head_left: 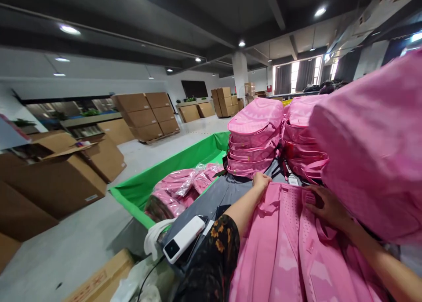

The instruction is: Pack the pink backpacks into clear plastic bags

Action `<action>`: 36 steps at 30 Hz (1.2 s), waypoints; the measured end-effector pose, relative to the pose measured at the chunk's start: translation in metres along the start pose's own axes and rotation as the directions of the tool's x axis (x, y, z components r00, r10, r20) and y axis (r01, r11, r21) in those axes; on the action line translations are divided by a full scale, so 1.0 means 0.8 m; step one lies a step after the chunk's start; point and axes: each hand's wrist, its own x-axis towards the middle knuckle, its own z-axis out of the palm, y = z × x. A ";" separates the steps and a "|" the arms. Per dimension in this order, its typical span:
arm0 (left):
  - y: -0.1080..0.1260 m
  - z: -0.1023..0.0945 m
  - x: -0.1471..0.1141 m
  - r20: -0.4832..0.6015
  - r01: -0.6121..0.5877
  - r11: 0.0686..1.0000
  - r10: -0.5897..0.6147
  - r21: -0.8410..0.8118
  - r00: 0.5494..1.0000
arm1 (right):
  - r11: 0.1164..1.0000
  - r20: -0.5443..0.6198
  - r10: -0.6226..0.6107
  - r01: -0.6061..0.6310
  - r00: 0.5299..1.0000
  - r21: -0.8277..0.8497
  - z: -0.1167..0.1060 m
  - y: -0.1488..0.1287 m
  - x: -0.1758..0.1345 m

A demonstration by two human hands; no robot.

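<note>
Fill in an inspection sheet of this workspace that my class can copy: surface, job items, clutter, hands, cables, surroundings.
Surface: grey tabletop, partly covered by bags.
Job items: pink backpack in front, straps showing; two stacks of pink bags behind it; large pink bag at the right, blurred.
Clutter: white device with a dark display, near the table's left edge; white cloth beside it.
Hands: left hand grips the backpack's top edge; right hand touches the same edge, its grip unclear.
Cables: one black cable at lower left; its ends cannot be traced.
Surroundings: green bin holding plastic-wrapped pink bags; stacked cardboard boxes beyond.
</note>
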 end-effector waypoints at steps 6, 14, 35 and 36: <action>-0.012 -0.003 -0.049 0.133 -0.350 0.899 0.325 0.265 0.936 | 0.999 -0.032 -0.042 0.041 0.999 -0.008 0.015 -0.026 -0.013; -0.070 -0.013 -0.158 0.099 -0.591 0.724 0.599 0.356 0.794 | 0.966 0.012 0.023 -0.019 1.000 -0.258 0.001 -0.060 -0.080; -0.044 0.060 -0.108 0.420 -0.461 0.721 0.255 0.518 0.871 | 0.871 0.238 0.307 -0.171 0.922 -0.461 0.069 0.026 0.001; -0.041 0.067 -0.125 0.440 -0.450 0.739 0.231 0.501 0.868 | 0.864 0.204 0.310 -0.186 0.928 -0.468 0.073 0.024 -0.004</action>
